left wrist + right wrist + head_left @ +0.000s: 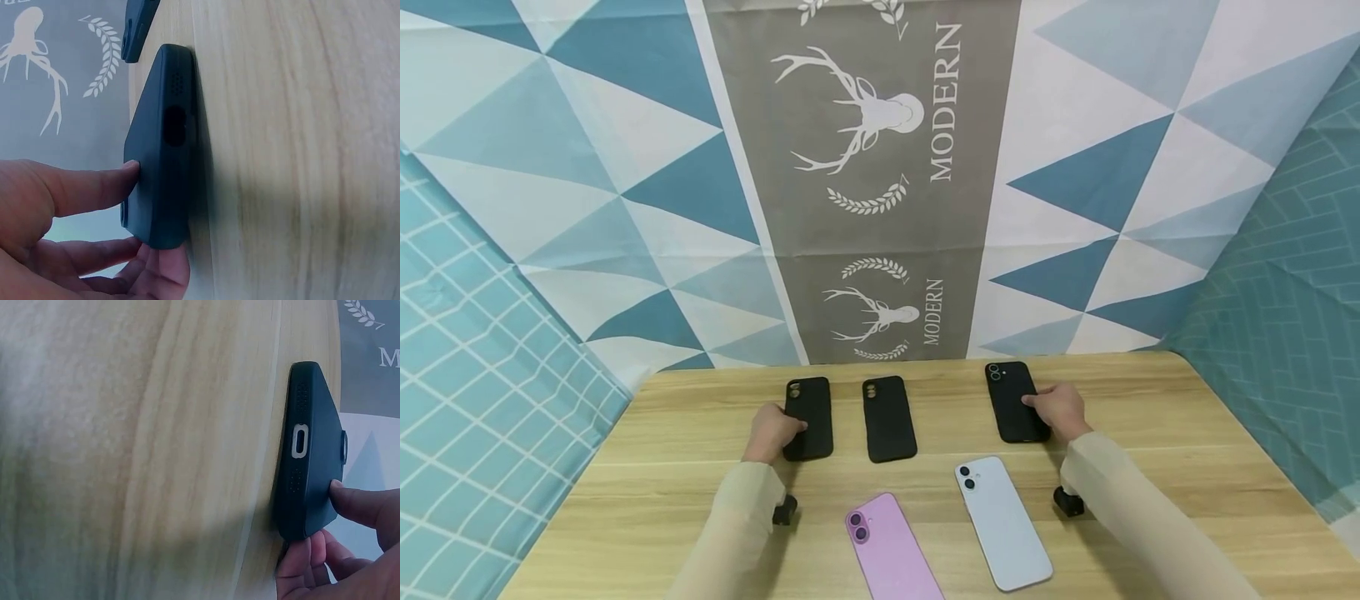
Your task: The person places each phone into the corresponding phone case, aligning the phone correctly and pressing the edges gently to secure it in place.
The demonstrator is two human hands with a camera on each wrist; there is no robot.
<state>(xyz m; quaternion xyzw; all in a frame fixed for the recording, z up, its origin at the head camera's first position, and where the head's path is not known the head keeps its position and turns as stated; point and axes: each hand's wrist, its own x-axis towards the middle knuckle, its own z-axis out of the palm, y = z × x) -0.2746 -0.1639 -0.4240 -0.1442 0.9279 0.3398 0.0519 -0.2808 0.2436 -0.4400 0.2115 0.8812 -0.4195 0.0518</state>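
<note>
On the left side of the table, my left hand (769, 433) grips a black phone case (817, 429) by its left edge. The thumb presses on its back and the fingers curl at the edge, as the left wrist view shows; wood shows in its camera cutout. Over on the right, my right hand (1062, 408) holds a phone in a black case (1011, 404), thumb on the back and fingertips at the long edge. Its camera lenses show in the head view, and a charging port (300, 441) in the right wrist view.
Between the hands lies another black phone case (890, 425). Closer to me are a pink phone (895, 550), cut off by the frame's bottom, and a white phone (1006, 529). Behind the wooden table (662, 467) hangs a patterned cloth (887, 225).
</note>
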